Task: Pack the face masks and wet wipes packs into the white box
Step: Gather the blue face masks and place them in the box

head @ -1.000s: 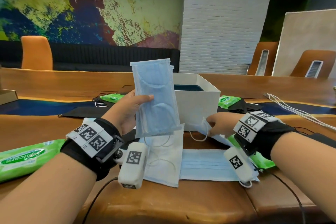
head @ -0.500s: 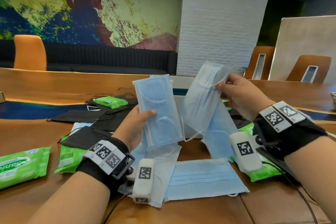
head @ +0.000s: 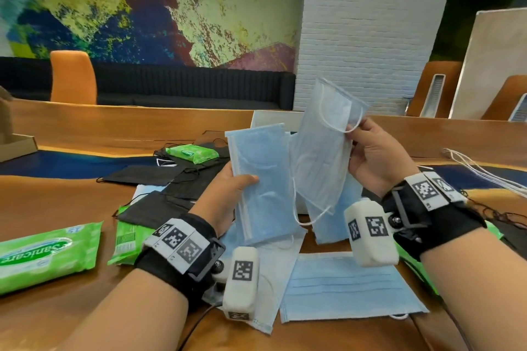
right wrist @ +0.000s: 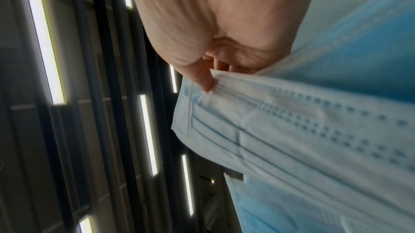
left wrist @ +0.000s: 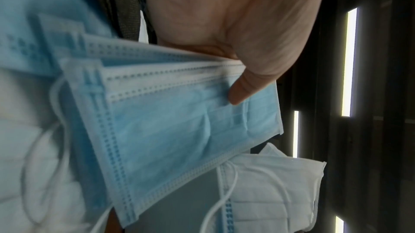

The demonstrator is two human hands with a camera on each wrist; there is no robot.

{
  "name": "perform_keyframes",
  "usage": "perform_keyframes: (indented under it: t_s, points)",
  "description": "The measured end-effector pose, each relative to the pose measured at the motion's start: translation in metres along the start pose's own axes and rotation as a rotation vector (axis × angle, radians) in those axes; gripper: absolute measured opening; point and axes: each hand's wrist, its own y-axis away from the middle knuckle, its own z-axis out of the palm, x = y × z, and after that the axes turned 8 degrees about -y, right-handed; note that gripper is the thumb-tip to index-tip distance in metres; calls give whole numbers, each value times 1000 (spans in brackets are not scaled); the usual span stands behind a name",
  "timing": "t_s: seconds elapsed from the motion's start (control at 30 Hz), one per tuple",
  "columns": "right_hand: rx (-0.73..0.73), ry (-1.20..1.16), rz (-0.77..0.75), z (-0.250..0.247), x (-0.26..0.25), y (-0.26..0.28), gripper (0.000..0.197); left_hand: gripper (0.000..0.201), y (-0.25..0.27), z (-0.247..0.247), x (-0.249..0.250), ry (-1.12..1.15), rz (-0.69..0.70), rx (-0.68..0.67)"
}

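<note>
My left hand (head: 228, 194) grips a small stack of blue face masks (head: 261, 182) upright, thumb across the front (left wrist: 244, 91). Just right of it, my right hand (head: 370, 157) pinches two more blue masks (head: 322, 151) by their top edge (right wrist: 209, 84), and they hang tilted with ear loops dangling. The white box (head: 273, 118) stands behind both bunches, mostly hidden. More blue masks (head: 345, 288) lie flat on the wooden table in front of me. Green wet wipes packs lie at the left (head: 45, 256), beside my left wrist (head: 128, 239) and farther back (head: 192, 152).
Several black masks (head: 159, 177) are spread left of the box. White cables (head: 482, 168) run along the table's right side. A cardboard tray (head: 17, 145) sits at far left. Orange chairs (head: 72, 77) and a dark sofa stand behind the table.
My right hand picked two masks up from the table in front of the box and raised them beside the left hand's stack. The left hand lowered its stack slightly.
</note>
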Motion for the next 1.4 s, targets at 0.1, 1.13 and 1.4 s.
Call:
perform_keyframes:
  t_s: [0.1,1.13,1.4]
  points:
    - [4,-79,-48,-6,-3,-2,23,34,-1,-7,3,20,44,59]
    - [-128,-128,-2,1,51,17,30,35,9,16,1,11,14,-117]
    - [-18,-45,-100,-16,30,12,27,28,8,10,5,49,52,-37]
